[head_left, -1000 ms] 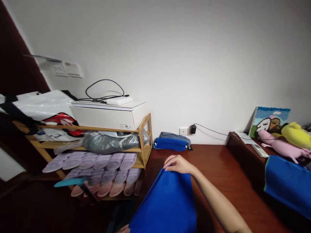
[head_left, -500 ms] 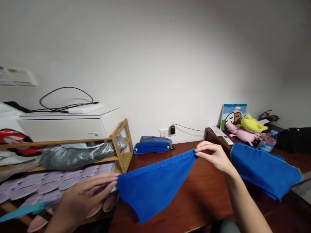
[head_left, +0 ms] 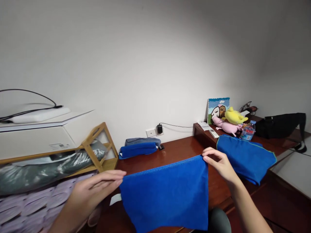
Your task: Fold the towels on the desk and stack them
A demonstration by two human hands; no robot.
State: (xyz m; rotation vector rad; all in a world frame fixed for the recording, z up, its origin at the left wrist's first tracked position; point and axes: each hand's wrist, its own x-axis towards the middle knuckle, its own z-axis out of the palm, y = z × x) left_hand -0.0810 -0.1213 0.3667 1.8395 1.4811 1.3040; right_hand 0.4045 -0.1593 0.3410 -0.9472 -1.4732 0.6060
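A blue cloth (head_left: 165,194) hangs stretched between my two hands above the brown table (head_left: 179,145). My left hand (head_left: 94,191) pinches its upper left corner, where a small white tag (head_left: 115,199) sticks out below. At the upper right corner, my right hand (head_left: 218,161) has thumb and fingers closed on the stitched top edge. The cloth slopes slightly upward toward the right, and its lower edge runs out of view at the bottom.
Folded blue and grey cloths (head_left: 139,147) lie at the table's back. Another blue cloth (head_left: 243,155) drapes over the right ledge, near a bottle (head_left: 248,131), plush toys (head_left: 234,116) and a remote (head_left: 213,133). Left stands a wooden shelf (head_left: 110,161) with a white box (head_left: 48,139) and lilac slippers (head_left: 36,204).
The cloth has opened out from a narrow slanted shape into a wider hanging sheet. The view has turned right, and the white tag now shows.
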